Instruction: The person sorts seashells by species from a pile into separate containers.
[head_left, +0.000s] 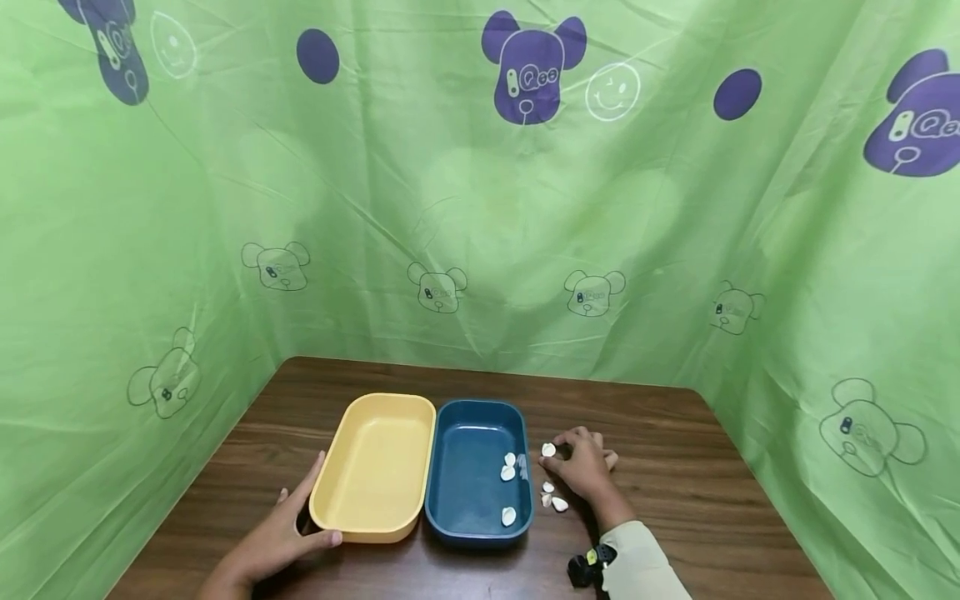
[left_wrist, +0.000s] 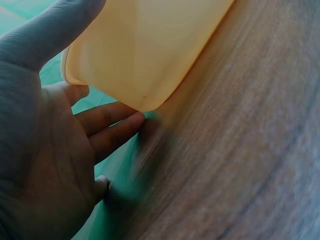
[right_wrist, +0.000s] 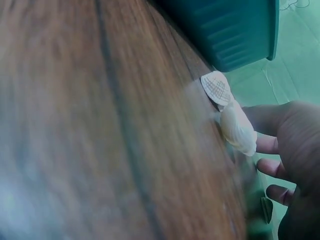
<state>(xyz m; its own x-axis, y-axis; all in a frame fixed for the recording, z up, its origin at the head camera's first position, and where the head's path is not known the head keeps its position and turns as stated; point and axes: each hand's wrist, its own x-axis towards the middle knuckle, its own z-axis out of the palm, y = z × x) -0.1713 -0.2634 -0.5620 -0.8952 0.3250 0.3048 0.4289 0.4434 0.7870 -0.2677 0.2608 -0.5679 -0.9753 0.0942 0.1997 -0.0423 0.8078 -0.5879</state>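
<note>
My left hand spans the near left corner of the yellow tray, its thumb at the front rim. In the left wrist view, mostly straight fingers touch the tray's side. Right of the blue tray, my right hand pinches a white seashell between thumb and forefinger, low over the table. Several more shells lie just nearer on the wood. The right wrist view shows a ribbed shell and a smoother one in front of the hand.
Inside the blue tray are three white shells along its right side. Both trays stand side by side on the brown wooden table. A green printed curtain encloses the table's back and sides.
</note>
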